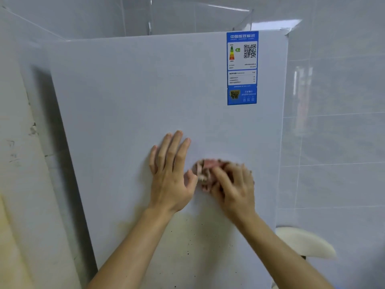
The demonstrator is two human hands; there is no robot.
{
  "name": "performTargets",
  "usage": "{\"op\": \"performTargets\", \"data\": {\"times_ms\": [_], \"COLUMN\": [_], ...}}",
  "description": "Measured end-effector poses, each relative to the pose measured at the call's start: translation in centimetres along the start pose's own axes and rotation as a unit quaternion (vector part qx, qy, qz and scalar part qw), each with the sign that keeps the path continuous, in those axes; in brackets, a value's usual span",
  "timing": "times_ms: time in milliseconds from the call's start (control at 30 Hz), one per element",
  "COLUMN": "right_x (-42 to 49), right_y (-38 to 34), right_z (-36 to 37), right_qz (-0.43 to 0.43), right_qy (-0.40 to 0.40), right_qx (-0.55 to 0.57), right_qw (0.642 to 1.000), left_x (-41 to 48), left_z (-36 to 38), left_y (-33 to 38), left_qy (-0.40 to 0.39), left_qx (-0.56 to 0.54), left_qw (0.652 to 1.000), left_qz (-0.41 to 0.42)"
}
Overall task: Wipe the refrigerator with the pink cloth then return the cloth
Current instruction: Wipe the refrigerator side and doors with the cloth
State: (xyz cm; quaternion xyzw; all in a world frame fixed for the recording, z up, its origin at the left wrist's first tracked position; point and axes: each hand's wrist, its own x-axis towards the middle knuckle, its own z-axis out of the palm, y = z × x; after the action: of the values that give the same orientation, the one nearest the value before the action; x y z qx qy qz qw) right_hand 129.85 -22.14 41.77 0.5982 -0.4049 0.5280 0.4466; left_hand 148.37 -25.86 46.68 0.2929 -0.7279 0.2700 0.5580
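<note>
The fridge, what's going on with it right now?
A person is wiping the white refrigerator door. The right hand holds a bunched pink cloth against the door and is blurred, apparently mid-wipe. The left hand rests flat on the door just beside it, fingers straight. Yellowish staining and dark specks show below the hands, so that lower part looks not yet cleaned.

Refrigerator door (129,101): open panel upper left; blue label (241,67) upper right. Wall (14,163) close on left; white rounded object (302,243) lower right.
</note>
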Motion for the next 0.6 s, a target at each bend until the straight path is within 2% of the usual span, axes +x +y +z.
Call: {"op": "performTargets", "data": {"times_ms": [133,233,300,433,533,600], "right_x": [-4.1,-2.0,0.5,7.6,12.4,13.1], "right_y": [-0.3,0.2,0.3,-0.8,-2.9,-5.1], "right_z": [-0.5,-1.2,-1.4,-0.1,2.1,3.5], "right_qz": [-0.067,-0.102,-0.102,0.008,0.118,0.126], "right_qy": [-0.059,-0.080,-0.063,0.049,0.108,0.116], "right_qx": [0.007,0.004,-0.009,-0.007,0.026,0.037], "right_qw": [0.996,0.992,0.993,0.999,0.987,0.984], "left_x": [-0.3,-0.6,-0.6,-0.5,-0.6,-0.7], "left_z": [-0.5,-0.8,-1.0,-1.4,-1.9,-2.4], "left_y": [-1.1,-1.7,-2.2,-3.1,-4.1,-5.2], "left_qy": [-0.004,-0.002,0.005,0.013,0.018,0.027], "left_qx": [-0.012,-0.010,-0.008,-0.003,0.002,0.006], "left_qw": [1.000,1.000,1.000,1.000,1.000,0.999], "left_qz": [0.005,-0.002,-0.012,-0.010,-0.019,-0.029]}}
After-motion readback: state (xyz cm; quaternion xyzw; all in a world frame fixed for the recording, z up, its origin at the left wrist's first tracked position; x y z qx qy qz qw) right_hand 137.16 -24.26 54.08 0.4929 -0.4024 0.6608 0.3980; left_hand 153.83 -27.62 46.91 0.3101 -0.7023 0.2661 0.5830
